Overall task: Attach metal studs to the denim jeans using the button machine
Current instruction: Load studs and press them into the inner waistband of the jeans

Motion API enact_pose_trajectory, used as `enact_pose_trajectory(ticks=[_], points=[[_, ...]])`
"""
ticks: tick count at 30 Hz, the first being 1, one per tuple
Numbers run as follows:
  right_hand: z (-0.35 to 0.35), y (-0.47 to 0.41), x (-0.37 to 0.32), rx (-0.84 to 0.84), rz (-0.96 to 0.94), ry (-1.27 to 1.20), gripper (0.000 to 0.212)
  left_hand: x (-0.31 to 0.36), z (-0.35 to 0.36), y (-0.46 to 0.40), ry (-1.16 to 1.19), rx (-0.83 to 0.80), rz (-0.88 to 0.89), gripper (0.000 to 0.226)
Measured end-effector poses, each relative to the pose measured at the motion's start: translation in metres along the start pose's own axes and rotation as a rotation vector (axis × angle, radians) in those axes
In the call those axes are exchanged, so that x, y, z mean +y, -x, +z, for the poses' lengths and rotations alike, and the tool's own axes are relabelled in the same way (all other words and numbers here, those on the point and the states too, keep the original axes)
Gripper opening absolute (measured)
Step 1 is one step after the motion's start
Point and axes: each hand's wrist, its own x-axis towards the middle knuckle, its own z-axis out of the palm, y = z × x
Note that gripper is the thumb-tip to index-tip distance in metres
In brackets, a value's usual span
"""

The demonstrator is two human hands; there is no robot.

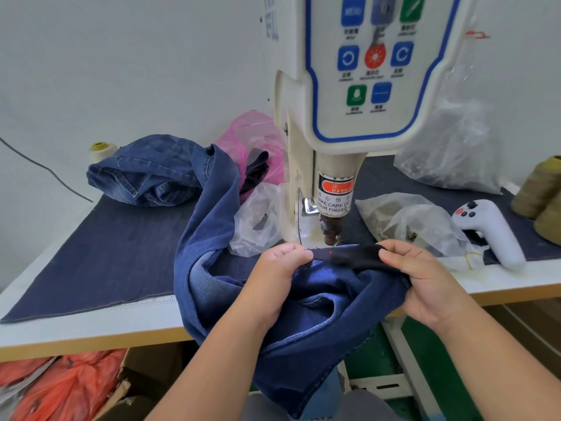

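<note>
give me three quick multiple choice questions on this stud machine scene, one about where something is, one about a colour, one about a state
1. Where does the white handheld controller lie?
A. on the table right of the machine
B. on the folded jeans at the back left
C. in the person's left hand

2. What colour is the light dot on the waistband?
A. green
B. red
C. blue

3. How is the waistband held under the machine head?
A. lying loose, untouched
B. by one hand only
C. stretched between both hands

Answers:
1 A, it rests on the dark mat right of the machine, beside clear plastic bags.
2 B, a small red dot shows on the dark band just below the head.
3 C, the left hand and right hand each have a grip on one end of the band.
</note>
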Motion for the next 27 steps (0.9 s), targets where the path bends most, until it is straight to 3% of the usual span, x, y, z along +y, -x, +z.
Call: enact_pose_trajectory(ticks=[3, 11, 16, 27], points=[[0.001, 0.000, 0.000, 0.014, -0.008, -0.005, 0.016, 0.000, 0.000, 0.001, -0.003, -0.014, -0.001, 0.028], [0.004, -0.001, -0.002, 0.030, 0.013, 0.009, 0.016, 0.002, 0.002, 0.004, -0.046, 0.003, 0.025, 0.040], [0.002, -0.001, -0.002, 0.068, 0.048, 0.014, 0.008, 0.005, 0.004, 0.007, -0.084, 0.022, 0.023, 0.031], [0.006, 0.001, -0.002, 0.101, 0.005, -0.048, 0.015, 0.007, 0.008, 0.011, -0.098, 0.049, 0.067, 0.030]])
